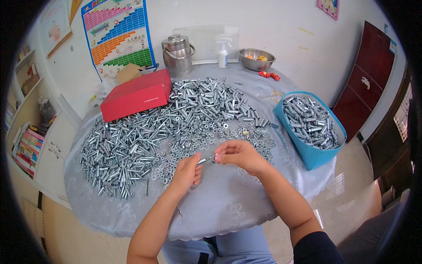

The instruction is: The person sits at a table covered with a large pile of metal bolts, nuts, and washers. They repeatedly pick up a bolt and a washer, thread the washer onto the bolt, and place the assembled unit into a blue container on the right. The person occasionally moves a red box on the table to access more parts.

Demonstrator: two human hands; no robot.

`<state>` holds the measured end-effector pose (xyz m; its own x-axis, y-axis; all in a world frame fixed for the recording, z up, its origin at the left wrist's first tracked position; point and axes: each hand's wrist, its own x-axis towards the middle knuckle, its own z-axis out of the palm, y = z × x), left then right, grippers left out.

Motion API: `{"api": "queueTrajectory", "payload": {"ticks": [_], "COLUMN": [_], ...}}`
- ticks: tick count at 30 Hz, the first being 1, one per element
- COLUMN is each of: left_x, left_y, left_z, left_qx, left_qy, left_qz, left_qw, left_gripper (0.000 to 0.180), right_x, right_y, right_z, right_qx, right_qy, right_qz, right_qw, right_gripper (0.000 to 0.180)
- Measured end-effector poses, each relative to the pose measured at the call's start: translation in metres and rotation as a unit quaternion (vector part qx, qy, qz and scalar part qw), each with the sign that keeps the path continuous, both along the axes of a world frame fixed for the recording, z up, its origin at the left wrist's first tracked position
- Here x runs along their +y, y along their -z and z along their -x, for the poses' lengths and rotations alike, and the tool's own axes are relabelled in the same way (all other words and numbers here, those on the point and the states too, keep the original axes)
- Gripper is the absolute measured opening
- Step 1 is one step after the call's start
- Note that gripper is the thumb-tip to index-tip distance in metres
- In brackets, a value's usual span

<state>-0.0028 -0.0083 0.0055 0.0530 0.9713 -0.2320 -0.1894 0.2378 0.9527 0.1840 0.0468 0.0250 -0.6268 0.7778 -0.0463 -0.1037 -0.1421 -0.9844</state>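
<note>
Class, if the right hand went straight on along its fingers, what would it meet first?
Probably the metal fastener held by the left hand; the right hand looks at or near its end, though depth is unclear.

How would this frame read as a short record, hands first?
Left hand: grips a slim metal fastener
Right hand: pinches a small metal piece at its end
Table: loose metal fasteners, ring-shaped pieces nearer the hands
Blue bin, right: filled with metal parts
Far side: red box, steel pot, spray bottle, steel bowl
</note>
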Motion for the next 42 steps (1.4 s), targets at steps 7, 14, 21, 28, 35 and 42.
{"api": "queueTrajectory", "payload": {"ticks": [7,14,21,28,35,42], "left_x": [-0.001,-0.002,-0.008,-0.005,-0.005,-0.006], "left_y": [0.003,0.002,-0.009,-0.004,-0.006,-0.01], "left_z": [0.0,0.0,-0.002,0.004,-0.001,0.001], "left_qx": [0.003,-0.011,-0.067,-0.087,-0.039,-0.057], "left_qy": [0.027,0.059,0.117,0.107,0.063,0.078], "left_qz": [-0.005,-0.005,0.016,0.031,0.034,0.052], "left_qw": [1.0,0.998,0.991,0.99,0.997,0.994], "left_gripper": [0.043,0.041,0.036,0.039,0.042,0.041], "right_x": [0.0,-0.002,0.0,-0.009,-0.011,-0.013], "right_y": [0.005,0.007,0.007,-0.002,0.014,0.014], "right_z": [0.002,0.002,-0.002,0.003,0.011,0.013], "right_qx": [0.018,0.042,0.06,0.002,0.006,0.021], "right_qy": [-0.019,-0.049,-0.158,-0.087,-0.008,-0.026], "right_qz": [0.058,0.139,0.194,0.061,-0.117,-0.128], "right_qw": [0.998,0.988,0.966,0.994,0.993,0.991], "right_gripper": [0.017,0.02,0.02,0.013,0.015,0.016]}}
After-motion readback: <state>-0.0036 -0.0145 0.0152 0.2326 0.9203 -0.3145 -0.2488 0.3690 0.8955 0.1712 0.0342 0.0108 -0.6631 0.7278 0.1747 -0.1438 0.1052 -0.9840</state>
